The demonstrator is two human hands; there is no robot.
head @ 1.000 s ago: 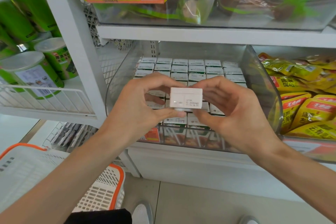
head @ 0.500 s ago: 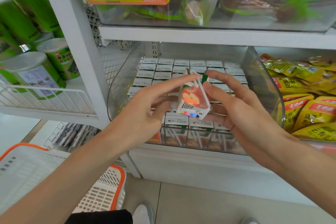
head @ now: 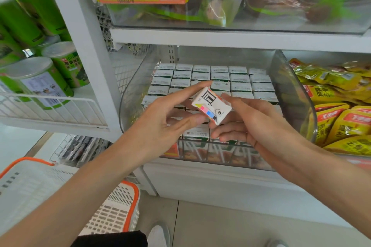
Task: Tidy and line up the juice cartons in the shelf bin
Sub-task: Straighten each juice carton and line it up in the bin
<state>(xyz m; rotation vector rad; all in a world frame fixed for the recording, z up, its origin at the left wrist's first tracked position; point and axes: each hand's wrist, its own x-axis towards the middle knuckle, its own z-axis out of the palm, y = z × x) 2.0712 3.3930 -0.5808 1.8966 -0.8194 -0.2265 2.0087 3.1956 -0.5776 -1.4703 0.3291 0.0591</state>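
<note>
A small juice carton is held tilted in the air above the front middle of the clear shelf bin. Its white underside with coloured print marks faces me. My left hand pinches it from the left, index finger stretched along its far edge and thumb at its lower corner. My right hand grips its right side, thumb on top and fingers curled beneath. Rows of cartons stand upright in the bin with their white tops showing. The front rows are partly hidden behind my hands.
Green canisters stand on the wire shelf to the left. Yellow snack packets fill the bin to the right. A shelf board hangs close above the cartons. A white and orange basket sits low at the left.
The carton has been turned in my hands: first its top faced me, then its apple-printed side, now its underside. Both hands stayed above the bin's front.
</note>
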